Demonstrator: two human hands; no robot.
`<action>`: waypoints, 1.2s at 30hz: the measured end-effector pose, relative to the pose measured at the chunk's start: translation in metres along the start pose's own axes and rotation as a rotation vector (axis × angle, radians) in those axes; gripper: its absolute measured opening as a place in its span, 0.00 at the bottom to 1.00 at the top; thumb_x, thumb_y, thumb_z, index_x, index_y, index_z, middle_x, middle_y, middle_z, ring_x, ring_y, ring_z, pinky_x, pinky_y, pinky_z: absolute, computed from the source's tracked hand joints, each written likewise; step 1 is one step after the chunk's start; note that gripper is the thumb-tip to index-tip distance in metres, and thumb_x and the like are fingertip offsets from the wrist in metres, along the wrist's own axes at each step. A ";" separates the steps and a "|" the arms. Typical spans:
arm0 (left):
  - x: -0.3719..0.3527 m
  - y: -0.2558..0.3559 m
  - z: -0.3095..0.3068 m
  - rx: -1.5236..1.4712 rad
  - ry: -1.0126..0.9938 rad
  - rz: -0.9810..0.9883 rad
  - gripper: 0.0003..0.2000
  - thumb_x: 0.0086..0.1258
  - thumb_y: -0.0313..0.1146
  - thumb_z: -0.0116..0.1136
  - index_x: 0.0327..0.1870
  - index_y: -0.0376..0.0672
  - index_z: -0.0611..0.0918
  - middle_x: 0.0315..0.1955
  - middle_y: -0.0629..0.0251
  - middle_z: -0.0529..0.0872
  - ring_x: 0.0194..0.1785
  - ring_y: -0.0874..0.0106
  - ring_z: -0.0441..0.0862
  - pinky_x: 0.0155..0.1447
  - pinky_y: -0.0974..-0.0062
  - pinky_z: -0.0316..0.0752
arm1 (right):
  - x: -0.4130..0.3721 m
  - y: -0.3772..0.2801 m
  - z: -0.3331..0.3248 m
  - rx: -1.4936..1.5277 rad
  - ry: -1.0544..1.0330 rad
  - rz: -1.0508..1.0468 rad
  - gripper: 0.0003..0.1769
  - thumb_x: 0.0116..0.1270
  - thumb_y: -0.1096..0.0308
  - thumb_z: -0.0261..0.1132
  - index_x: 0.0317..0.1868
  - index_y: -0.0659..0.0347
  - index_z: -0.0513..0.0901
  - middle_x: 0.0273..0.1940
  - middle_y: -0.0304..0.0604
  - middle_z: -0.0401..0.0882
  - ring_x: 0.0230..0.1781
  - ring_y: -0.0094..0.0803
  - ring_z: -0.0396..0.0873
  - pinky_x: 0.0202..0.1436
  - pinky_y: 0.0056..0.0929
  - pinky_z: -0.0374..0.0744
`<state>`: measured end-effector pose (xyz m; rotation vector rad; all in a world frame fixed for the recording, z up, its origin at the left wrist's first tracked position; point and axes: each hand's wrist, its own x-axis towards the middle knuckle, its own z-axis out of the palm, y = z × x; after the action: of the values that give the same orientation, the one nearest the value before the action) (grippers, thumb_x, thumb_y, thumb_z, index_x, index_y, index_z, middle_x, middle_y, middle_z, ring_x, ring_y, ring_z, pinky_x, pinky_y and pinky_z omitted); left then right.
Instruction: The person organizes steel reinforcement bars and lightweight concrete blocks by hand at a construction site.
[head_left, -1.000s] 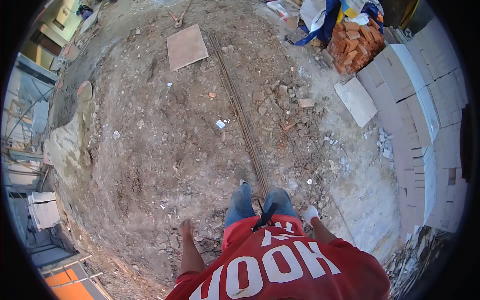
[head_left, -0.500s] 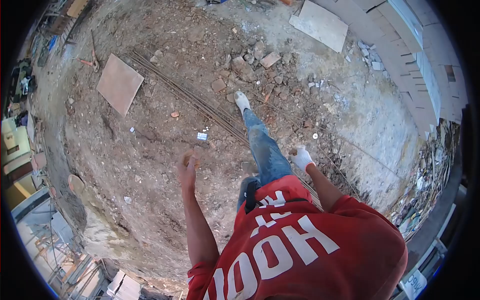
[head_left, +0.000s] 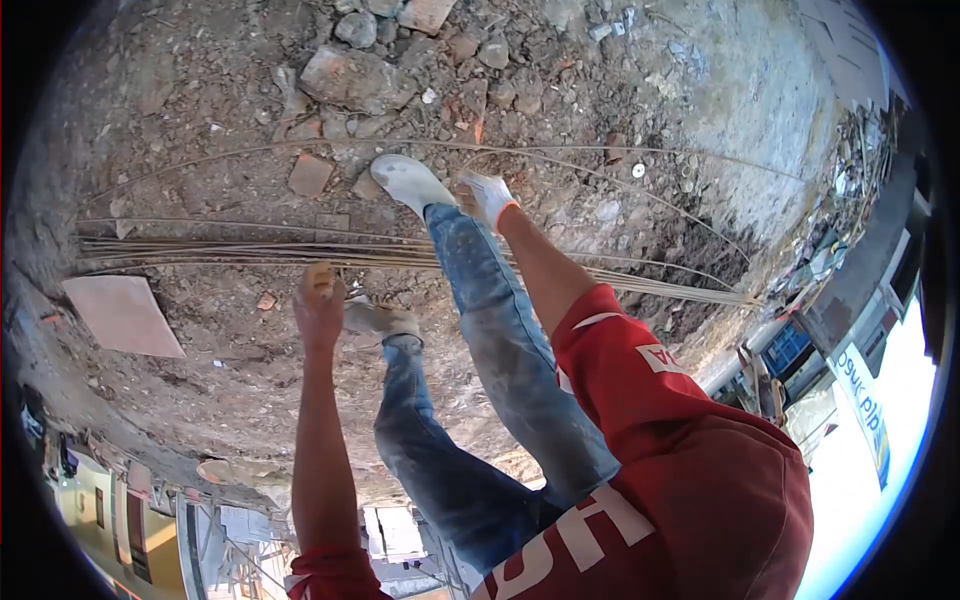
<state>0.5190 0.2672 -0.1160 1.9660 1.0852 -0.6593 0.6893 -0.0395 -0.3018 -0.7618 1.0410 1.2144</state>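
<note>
My left hand (head_left: 320, 312), bare, hangs just below a bundle of thin rusty rods (head_left: 210, 250) in the head view. Its fingers are closed around a small yellowish-tan object (head_left: 319, 277) whose kind I cannot make out. My right hand (head_left: 487, 196) wears a white glove with an orange cuff. Its bare fingertips are loosely bent and apart, and I see nothing between them. It is beside my forward shoe (head_left: 411, 181), beyond the rods. The rods lie across the ground, passing behind my legs, and a few loose ones curve away from the bundle.
A square tan slab (head_left: 124, 316) lies at the left. Rocks and broken rubble (head_left: 358, 80) cover the ground ahead, with a flat brick piece (head_left: 311, 175) near my shoe. Debris (head_left: 830, 255) lines the right edge, and a banner (head_left: 862, 405) hangs beyond it.
My body has turned and bent forward, so the rods now run nearly level across the view. Both hands are now closer to them, the right hand reaching past them beside my shoe.
</note>
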 end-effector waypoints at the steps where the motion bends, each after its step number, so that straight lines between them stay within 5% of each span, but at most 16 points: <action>1: 0.051 0.009 0.000 0.099 0.008 0.133 0.21 0.61 0.32 0.65 0.55 0.39 0.77 0.45 0.54 0.84 0.52 0.60 0.82 0.57 0.61 0.75 | 0.008 -0.005 0.027 -0.061 0.410 -0.072 0.15 0.63 0.57 0.70 0.38 0.56 0.75 0.32 0.41 0.75 0.27 0.35 0.73 0.31 0.38 0.74; 5: 0.238 -0.009 0.025 0.627 0.039 0.486 0.35 0.64 0.37 0.65 0.72 0.47 0.63 0.60 0.49 0.77 0.60 0.51 0.77 0.62 0.56 0.73 | 0.099 -0.034 -0.010 0.427 0.552 -0.227 0.29 0.57 0.42 0.68 0.42 0.62 0.75 0.31 0.47 0.75 0.25 0.39 0.72 0.32 0.36 0.76; 8: 0.291 0.015 0.048 0.834 -0.146 0.246 0.35 0.65 0.37 0.64 0.73 0.50 0.62 0.61 0.50 0.76 0.62 0.52 0.76 0.62 0.55 0.73 | 0.083 -0.062 0.015 0.802 0.612 -0.246 0.32 0.58 0.40 0.65 0.42 0.65 0.72 0.33 0.47 0.73 0.26 0.36 0.71 0.30 0.35 0.77; 9: 0.296 0.012 0.052 0.989 0.068 0.491 0.34 0.66 0.36 0.64 0.73 0.51 0.62 0.60 0.50 0.77 0.60 0.52 0.77 0.61 0.55 0.74 | 0.077 -0.064 0.021 0.856 0.578 -0.267 0.37 0.62 0.45 0.66 0.65 0.55 0.67 0.44 0.43 0.73 0.45 0.38 0.70 0.53 0.39 0.70; 10: 0.300 0.006 0.049 1.124 0.301 0.735 0.34 0.66 0.35 0.63 0.73 0.52 0.63 0.58 0.50 0.78 0.59 0.52 0.78 0.60 0.56 0.74 | 0.093 -0.054 0.009 0.871 0.539 -0.370 0.25 0.62 0.45 0.64 0.37 0.60 0.70 0.30 0.46 0.73 0.25 0.36 0.74 0.29 0.37 0.77; 12: 0.322 -0.024 0.029 1.149 0.296 1.003 0.28 0.66 0.34 0.62 0.69 0.48 0.69 0.52 0.52 0.83 0.55 0.54 0.80 0.57 0.59 0.75 | 0.087 -0.038 -0.006 0.660 0.625 -0.314 0.19 0.66 0.50 0.62 0.37 0.57 0.72 0.27 0.41 0.73 0.23 0.35 0.75 0.29 0.36 0.77; 14: 0.302 0.003 -0.001 0.906 -0.391 0.647 0.24 0.67 0.35 0.62 0.63 0.42 0.75 0.42 0.51 0.85 0.46 0.54 0.82 0.51 0.60 0.75 | -0.015 -0.039 0.058 0.681 0.698 -0.403 0.14 0.68 0.54 0.61 0.35 0.56 0.72 0.24 0.38 0.73 0.22 0.35 0.75 0.29 0.35 0.77; 16: 0.270 -0.004 -0.041 0.606 -0.474 0.514 0.16 0.66 0.37 0.62 0.48 0.34 0.82 0.32 0.49 0.83 0.36 0.53 0.81 0.41 0.57 0.72 | -0.064 -0.017 0.070 0.792 0.620 -0.433 0.11 0.70 0.58 0.60 0.35 0.55 0.72 0.24 0.39 0.73 0.25 0.35 0.77 0.31 0.40 0.79; 19: 0.153 0.129 -0.113 0.784 -0.647 0.409 0.20 0.65 0.45 0.63 0.43 0.33 0.82 0.35 0.45 0.84 0.41 0.47 0.81 0.45 0.54 0.72 | -0.139 0.006 0.085 0.860 0.399 -0.545 0.13 0.70 0.55 0.59 0.33 0.54 0.73 0.24 0.38 0.74 0.28 0.35 0.78 0.40 0.42 0.80; 23: 0.037 0.158 -0.194 0.853 -0.423 0.593 0.15 0.68 0.41 0.60 0.30 0.36 0.79 0.27 0.49 0.83 0.36 0.46 0.79 0.46 0.54 0.69 | -0.233 -0.006 0.049 1.063 0.517 -0.741 0.22 0.65 0.43 0.62 0.35 0.54 0.75 0.33 0.42 0.74 0.33 0.40 0.75 0.45 0.49 0.79; 24: 0.011 0.154 -0.215 0.912 -0.356 0.760 0.13 0.66 0.40 0.62 0.30 0.39 0.80 0.26 0.52 0.83 0.33 0.48 0.79 0.45 0.53 0.68 | -0.258 -0.009 0.034 1.090 0.504 -0.804 0.24 0.64 0.42 0.62 0.40 0.58 0.77 0.28 0.36 0.75 0.31 0.31 0.75 0.42 0.32 0.78; 26: -0.045 0.151 -0.249 0.947 -0.429 0.613 0.11 0.65 0.39 0.59 0.32 0.40 0.83 0.28 0.51 0.85 0.36 0.47 0.80 0.48 0.51 0.70 | -0.301 -0.013 0.026 1.147 0.517 -0.704 0.23 0.63 0.44 0.62 0.38 0.58 0.76 0.25 0.35 0.73 0.22 0.28 0.71 0.31 0.28 0.75; 27: -0.060 0.107 -0.269 1.218 -0.571 0.466 0.19 0.72 0.46 0.51 0.60 0.52 0.79 0.59 0.58 0.79 0.58 0.54 0.77 0.59 0.45 0.70 | -0.300 0.000 0.008 1.204 0.478 -0.699 0.22 0.62 0.44 0.63 0.36 0.57 0.75 0.23 0.35 0.72 0.18 0.26 0.67 0.26 0.27 0.71; 28: -0.065 0.042 -0.282 1.152 -0.461 0.829 0.17 0.72 0.44 0.52 0.58 0.51 0.80 0.47 0.59 0.84 0.54 0.54 0.78 0.57 0.47 0.71 | -0.290 0.019 -0.012 1.259 0.444 -0.694 0.21 0.62 0.45 0.63 0.34 0.56 0.74 0.22 0.34 0.71 0.13 0.25 0.63 0.20 0.27 0.68; 31: -0.090 0.011 -0.298 1.038 -0.504 0.377 0.15 0.71 0.43 0.53 0.54 0.51 0.83 0.46 0.57 0.85 0.53 0.54 0.79 0.55 0.48 0.70 | -0.303 0.060 -0.003 1.192 0.422 -0.828 0.20 0.61 0.46 0.64 0.31 0.54 0.71 0.19 0.33 0.68 0.09 0.22 0.55 0.14 0.25 0.59; 36: -0.131 -0.046 -0.357 0.947 -0.413 0.641 0.14 0.69 0.44 0.56 0.48 0.46 0.84 0.33 0.51 0.86 0.37 0.48 0.81 0.48 0.51 0.73 | -0.372 0.088 0.049 1.061 0.431 -0.897 0.19 0.63 0.46 0.64 0.38 0.53 0.74 0.24 0.39 0.72 0.11 0.21 0.57 0.14 0.23 0.57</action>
<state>0.4382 0.5166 0.1626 2.5657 -0.2120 -1.2607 0.6059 -0.1133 0.0674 -0.5072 1.2735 -0.3247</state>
